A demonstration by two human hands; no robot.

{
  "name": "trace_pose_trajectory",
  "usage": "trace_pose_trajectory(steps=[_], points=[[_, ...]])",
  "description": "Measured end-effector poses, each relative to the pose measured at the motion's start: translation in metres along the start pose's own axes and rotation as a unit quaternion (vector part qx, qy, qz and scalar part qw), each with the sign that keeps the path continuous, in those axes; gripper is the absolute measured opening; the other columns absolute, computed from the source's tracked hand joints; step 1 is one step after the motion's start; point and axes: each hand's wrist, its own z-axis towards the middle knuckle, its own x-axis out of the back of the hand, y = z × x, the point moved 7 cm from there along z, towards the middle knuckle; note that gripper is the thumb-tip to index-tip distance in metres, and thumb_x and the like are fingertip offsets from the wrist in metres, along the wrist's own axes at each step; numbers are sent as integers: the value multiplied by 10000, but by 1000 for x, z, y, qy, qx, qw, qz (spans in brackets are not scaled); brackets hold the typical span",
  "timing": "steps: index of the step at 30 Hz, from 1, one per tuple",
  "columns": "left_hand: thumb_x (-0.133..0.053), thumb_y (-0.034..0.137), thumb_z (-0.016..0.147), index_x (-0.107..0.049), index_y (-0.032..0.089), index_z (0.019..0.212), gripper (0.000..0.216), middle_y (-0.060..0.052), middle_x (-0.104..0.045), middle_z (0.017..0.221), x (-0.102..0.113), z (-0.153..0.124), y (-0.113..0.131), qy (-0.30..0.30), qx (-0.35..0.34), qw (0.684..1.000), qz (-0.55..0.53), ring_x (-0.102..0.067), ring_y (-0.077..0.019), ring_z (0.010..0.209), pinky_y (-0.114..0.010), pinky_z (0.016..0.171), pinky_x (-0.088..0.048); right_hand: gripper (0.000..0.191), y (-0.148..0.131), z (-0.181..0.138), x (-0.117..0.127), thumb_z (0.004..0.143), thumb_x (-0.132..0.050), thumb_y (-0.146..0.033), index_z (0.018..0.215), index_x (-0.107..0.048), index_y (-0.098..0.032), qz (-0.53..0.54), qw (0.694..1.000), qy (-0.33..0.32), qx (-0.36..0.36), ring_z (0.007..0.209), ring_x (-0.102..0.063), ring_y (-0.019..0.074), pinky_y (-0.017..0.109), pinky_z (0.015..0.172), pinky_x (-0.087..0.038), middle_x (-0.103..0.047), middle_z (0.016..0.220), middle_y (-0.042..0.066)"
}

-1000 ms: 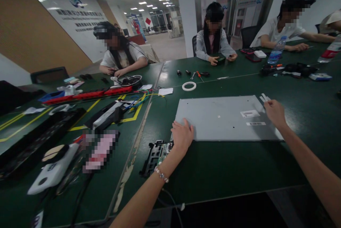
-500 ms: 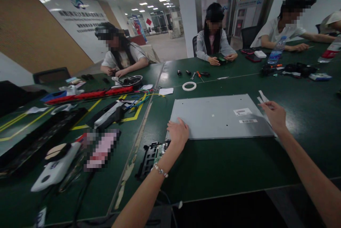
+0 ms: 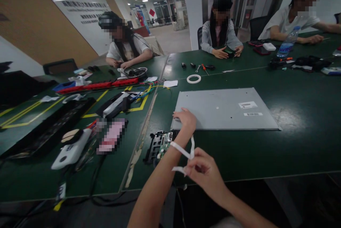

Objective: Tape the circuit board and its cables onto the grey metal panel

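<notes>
- On green table [image 3: 239,157], grey metal panel [image 3: 213,109] is lying flat, nr wearer's side.
- L hand [image 3: 187,118] is resting on panel's left end, fingers loosely spread, gripping nothing visible.
- R hand [image 3: 205,169] is pinching white strips [image 3: 181,150] btwn thumb & fingers, off panel, in front of L wrist.
- Step: prob. handling strips while steadying panel; next move is likely calling for a firm pinch & untangled strips.
- Writing: sticker [image 3: 248,105] & barcode label [image 3: 253,114] are showing print too small to read; wall sign [image 3: 92,7] lettering's blurring.
</notes>
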Motion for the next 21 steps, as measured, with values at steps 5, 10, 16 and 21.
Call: trace_pose_trajectory(steps=[5,10,16,21], points=[[-322,184,912,-252,-49,1425,568,-404,-386,1329,-6,0,3,-3,5,1000,-2,-446,-463,1227,-604,889,-374,126,-1,-20,-51,756,-652,-238,648,-638,-174,-77,993,-87,3,622,-471,67,193,537,-353,-488,730,-6],[-326,172,917,-254,-47,1425,558,-395,-381,1337,-7,-1,5,-8,9,1000,-6,-445,-450,1233,-587,905,-367,150,10,-21,-51,758,-662,-236,650,-593,-159,-219,974,-52,11,639,-476,60,196,574,-350,-497,779,-7],[-339,149,909,-256,-48,1423,557,-384,-386,1342,-2,-8,4,-2,6,1000,-27,-430,-446,1245,-590,924,-344,320,8,-17,-41,635,-760,-274,651,-460,-163,-317,948,-15,-6,667,-445,92,228,598,-334,-472,772,-15],[-347,135,901,-267,-57,1416,555,-393,-386,1336,-3,-8,4,4,7,999,-47,-442,-452,1229,-608,921,-333,212,-8,-17,-30,697,-708,-237,752,-513,-171,-237,970,-24,44,783,-482,114,233,694,-385,-477,852,5]])
